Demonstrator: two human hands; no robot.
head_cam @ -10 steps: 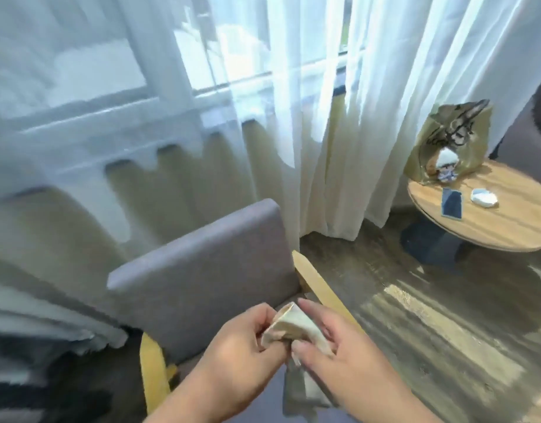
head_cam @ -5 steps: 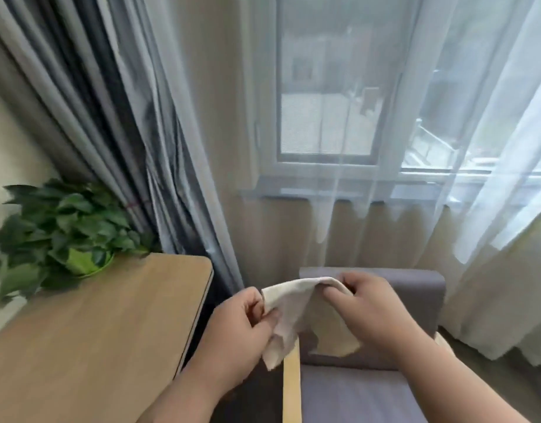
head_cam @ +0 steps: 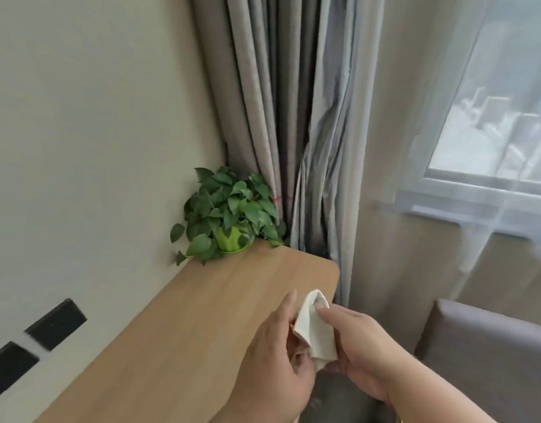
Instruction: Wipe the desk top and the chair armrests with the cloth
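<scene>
A small white cloth [head_cam: 316,331], folded into a wad, is held between both hands above the right end of the wooden desk top [head_cam: 183,325]. My left hand [head_cam: 273,364] grips its left side from below. My right hand [head_cam: 359,346] pinches its right side, thumb on top. The grey padded chair [head_cam: 488,358] stands to the right of the desk; only its backrest shows, and its armrests are hidden.
A green potted plant [head_cam: 229,218] stands at the desk's far corner against the wall. Grey curtains [head_cam: 293,123] hang behind the desk, with a sheer curtain over the window [head_cam: 494,123] at right. Black sockets [head_cam: 55,323] sit in the wall at left.
The view has swung left from the chair and round table to the desk. Both hands have kept hold of the cloth and bunched it up, now over the desk's right end.
</scene>
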